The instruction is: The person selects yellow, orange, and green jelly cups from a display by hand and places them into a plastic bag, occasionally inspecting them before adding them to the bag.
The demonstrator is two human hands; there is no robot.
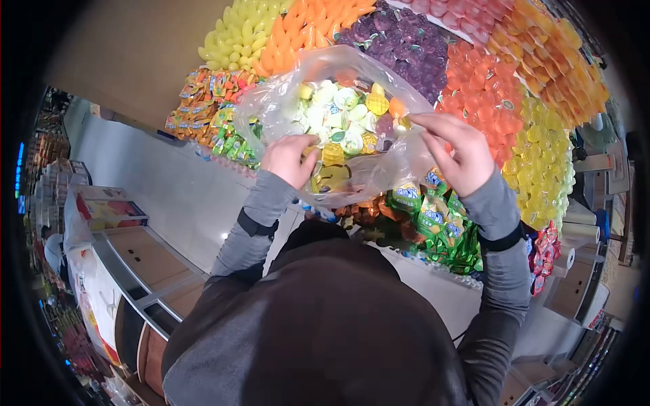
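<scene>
This is a shop: fruit-shaped sweets (406,51) lie at the far side in heaps sorted by colour, wrapped packets (440,223) sit nearer, and packed shelves (54,179) stand left.

Hands: we count two, the left hand (291,160) and the right hand (464,152).
Dark wristbands: two (502,238), one on each arm.
Clear plastic bag: we see one (267,111).
Pineapple-shaped yellow pieces inside the bag: at least three (377,103).
White-and-green pieces (347,99) inside the bag: many, overlapping too much for us to count.
Big fruit-coloured heaps: we make out seven (399,51).
Green packets (433,220): too many for us to number.
White rolls: at least two (582,233).
</scene>
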